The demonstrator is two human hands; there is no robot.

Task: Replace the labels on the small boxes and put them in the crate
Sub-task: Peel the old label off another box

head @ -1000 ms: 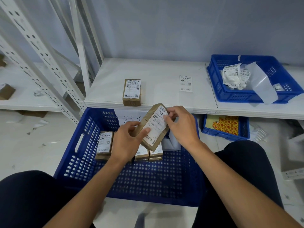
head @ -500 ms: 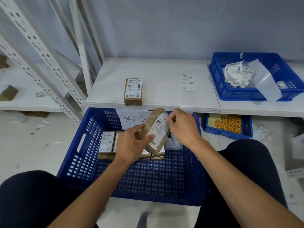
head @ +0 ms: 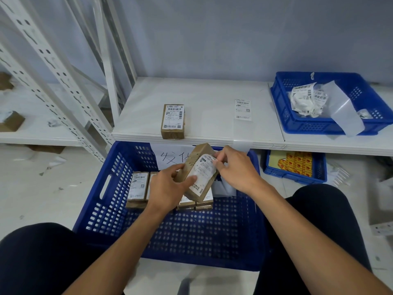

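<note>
Your left hand (head: 168, 188) grips a small box (head: 192, 159) over the blue crate (head: 102, 209). Your right hand (head: 236, 167) fingers pinch its label (head: 203, 171) corner. Several boxes (head: 138, 186) lie in the crate; another box (head: 172, 121) waits on the far shelf (head: 212, 96).

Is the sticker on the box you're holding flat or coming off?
Coming off at the top: the right hand pinches the label where it lifts from the box; its lower part lies flat.

The left hand (head: 168, 188) and the held box (head: 194, 155) cover most of the boxes (head: 138, 186) standing along the crate's (head: 100, 211) far wall, and half the handwritten sign (head: 168, 156) there. The label's (head: 204, 170) print is too small to read. The picture's right edge cuts the shelf's (head: 212, 116) blue basket (head: 314, 126).
</note>
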